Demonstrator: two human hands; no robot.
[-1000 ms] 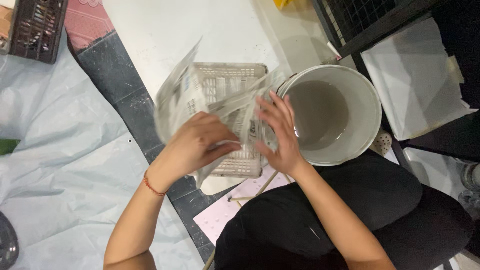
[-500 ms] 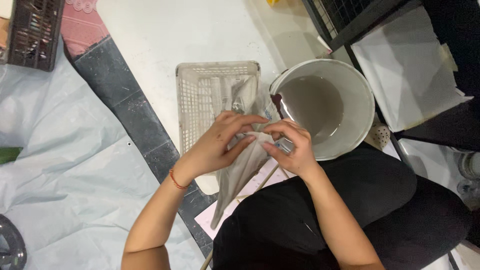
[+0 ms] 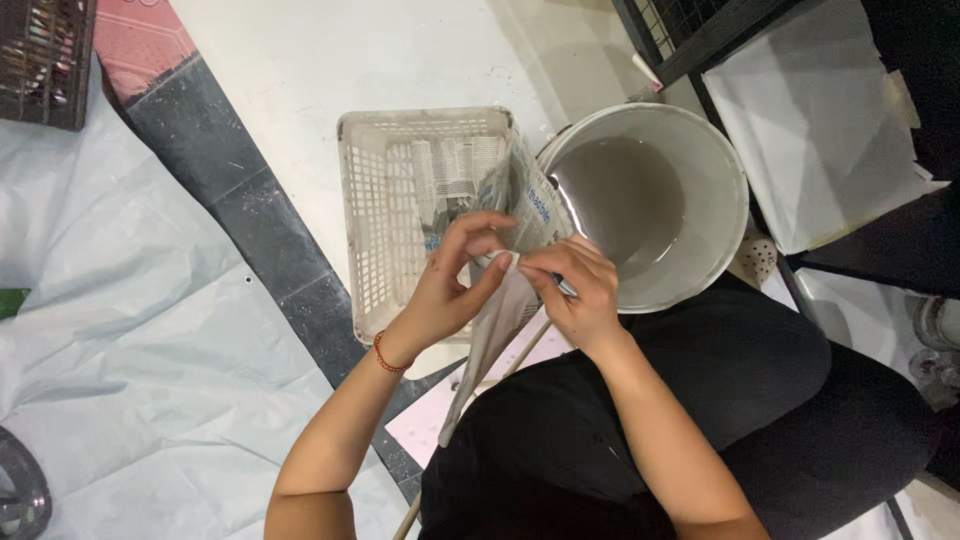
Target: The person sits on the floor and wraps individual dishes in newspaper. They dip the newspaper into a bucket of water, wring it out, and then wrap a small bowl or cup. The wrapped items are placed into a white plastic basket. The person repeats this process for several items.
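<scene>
My left hand (image 3: pixel 452 288) and my right hand (image 3: pixel 577 292) both pinch a folded sheet of newspaper (image 3: pixel 512 262), held on edge over the right rim of a white slatted plastic basket (image 3: pixel 372 210). The sheet hangs down toward my lap. More newspaper pieces (image 3: pixel 447 185) lie inside the basket. Just to the right stands a white bucket (image 3: pixel 715 240) holding murky grey water (image 3: pixel 628 205). A red cord bracelet circles my left wrist.
A pale plastic sheet (image 3: pixel 120 350) covers the floor at left, beside a dark tile strip (image 3: pixel 225 190). A thin wooden stick (image 3: pixel 520 360) lies under my hands. A white board (image 3: pixel 810 130) and a black wire rack (image 3: pixel 690 30) stand at upper right.
The newspaper was spread wide and blurred in motion a second ago; now it is folded narrow and held still between both hands. The view has shifted slightly.
</scene>
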